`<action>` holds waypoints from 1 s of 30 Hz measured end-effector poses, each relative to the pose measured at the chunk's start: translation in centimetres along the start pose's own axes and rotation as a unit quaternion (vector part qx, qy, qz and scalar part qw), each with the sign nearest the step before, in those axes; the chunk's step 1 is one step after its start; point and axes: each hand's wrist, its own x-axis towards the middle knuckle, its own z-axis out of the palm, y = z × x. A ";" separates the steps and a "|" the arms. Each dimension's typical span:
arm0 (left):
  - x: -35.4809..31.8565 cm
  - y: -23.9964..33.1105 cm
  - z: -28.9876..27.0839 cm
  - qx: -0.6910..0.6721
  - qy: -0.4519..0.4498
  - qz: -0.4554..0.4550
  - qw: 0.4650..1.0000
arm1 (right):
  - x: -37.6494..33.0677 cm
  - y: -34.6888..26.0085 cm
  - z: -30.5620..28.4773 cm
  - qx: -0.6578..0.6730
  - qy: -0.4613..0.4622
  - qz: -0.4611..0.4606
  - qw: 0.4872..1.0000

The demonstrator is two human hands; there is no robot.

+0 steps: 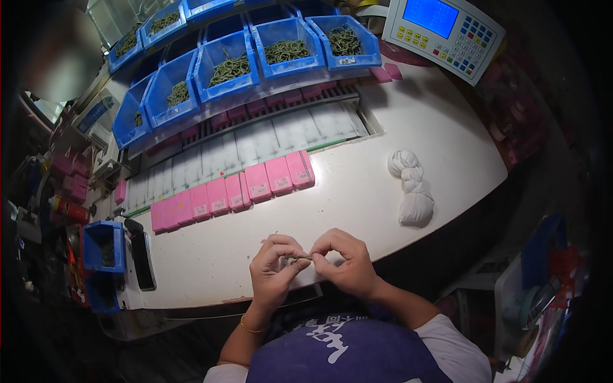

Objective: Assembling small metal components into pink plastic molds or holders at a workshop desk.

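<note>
My left hand (273, 271) and my right hand (348, 263) meet above the near edge of the white table (357, 210). Between their pinched fingertips is a thin, small olive-green piece (296, 257), partly hidden by the fingers; its exact kind is too small to make out. Both hands are closed on it, thumbs against forefingers. Beyond them, a slanting row of pink blocks (258, 181) lies on the table, some with pale labels. To the right of my hands rests a knotted white cloth pouch (416, 207).
Blue bins (225, 60) with olive-green curled pieces stand at the back above a slatted rack (249, 137). A keypad panel (445, 35) with a blue screen is at the back right. A black flat device (142, 256) and more blue bins (104, 247) are at left.
</note>
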 end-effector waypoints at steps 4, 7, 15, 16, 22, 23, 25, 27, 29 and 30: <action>0.2 0.2 -1.2 0.019 -0.020 -0.015 0.999 | -2.3 0.1 -0.1 0.099 -0.148 0.172 0.969; 0.3 1.1 -0.8 -0.105 0.007 -0.079 0.991 | -5.1 0.7 1.2 -0.028 -0.214 0.063 0.974; -0.1 1.1 -1.0 -0.041 0.006 -0.057 0.998 | -8.9 5.2 3.2 -0.254 -0.205 -0.079 0.942; -0.2 1.2 -0.9 -0.020 0.007 -0.043 0.999 | -9.0 5.0 3.2 -0.284 -0.230 -0.056 0.929; -0.3 1.5 -0.8 0.011 0.000 -0.011 1.000 | -6.8 2.9 2.1 -0.073 -0.152 -0.024 0.985; -0.4 1.5 -0.8 0.011 0.001 -0.011 1.000 | -5.8 1.6 1.0 -0.044 -0.156 0.018 0.987; -0.6 1.6 -0.7 -0.012 0.012 -0.005 1.000 | -4.0 -0.3 -0.5 -0.032 -0.074 0.003 0.997; -0.5 1.7 -0.7 0.005 0.008 0.000 1.000 | -1.8 -1.8 -1.3 -0.026 -0.036 0.010 0.999; -0.4 1.8 -0.6 0.019 -0.002 0.007 1.000 | -0.4 -2.2 -1.5 -0.048 -0.049 -0.058 0.996; -0.3 1.9 -0.5 0.033 -0.009 0.024 0.999 | 0.0 -1.9 -1.3 -0.051 -0.046 -0.058 0.996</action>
